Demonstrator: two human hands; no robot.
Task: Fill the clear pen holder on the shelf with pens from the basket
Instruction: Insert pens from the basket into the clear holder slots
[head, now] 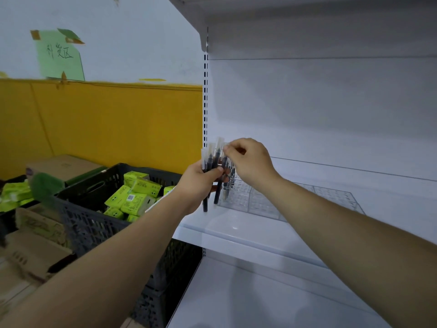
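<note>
Left grip (pixel 201 181) holds pens (pixel 214 159) upright — right grip (pixel 250 162) pinches one's top.

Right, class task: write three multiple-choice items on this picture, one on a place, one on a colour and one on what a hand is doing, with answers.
1. Where does the clear pen holder stand?
A) on the floor
B) on the white shelf
C) on a cardboard box

2. What colour are the packs in the dark basket?
A) red
B) blue
C) bright green

3. What is the right hand doing?
A) pinching the top of a pen
B) lying flat on the shelf
C) gripping the basket's rim

Answers:
1 B: the holder sits on the shelf board, just beyond the hands.
2 C: green packs lie in the basket.
3 A: its fingertips pinch a pen top while the left hand grips the bundle of pens.
</note>
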